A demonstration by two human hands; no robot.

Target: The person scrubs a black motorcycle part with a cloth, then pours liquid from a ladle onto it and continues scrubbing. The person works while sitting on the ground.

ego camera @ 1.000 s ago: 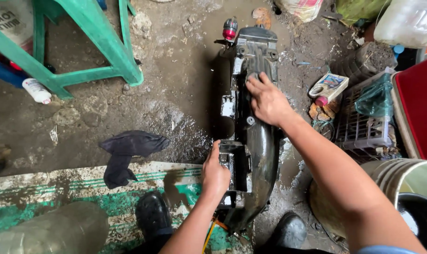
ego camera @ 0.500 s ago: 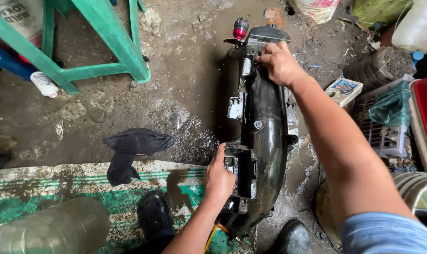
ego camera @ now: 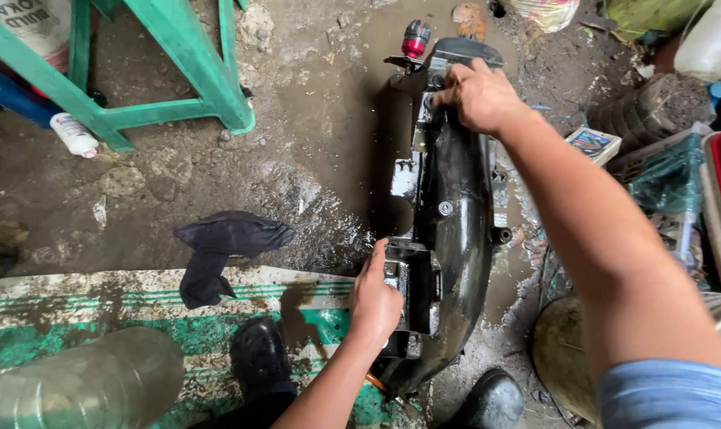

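On the muddy floor [ego camera: 313,159] between the person's boots lies a long black plastic body panel [ego camera: 456,238], dirty and wet, its inner side up with ribs and brackets showing. At its near end the left hand [ego camera: 374,302] is closed around the boxy mount there, thumb on top, pressing it down. At the far end the right hand [ego camera: 478,95] is clenched over the narrow tip of the panel, fingers curled around the edge just beside a small red-capped part [ego camera: 415,38]. Both hands grasp the panel; neither holds a tool.

Judging by how things lie, the panel is off whatever it belongs to and is being steadied or turned, so the work on it looks to be in its early or middle part: mud coats its surface, and its fittings are in place. Whether anything has been unscrewed cannot be told.

A dark rag [ego camera: 221,250] lies on the floor to the left, apart from the panel, near a green-striped mat [ego camera: 98,318]. A green stool [ego camera: 177,63] stands farther off
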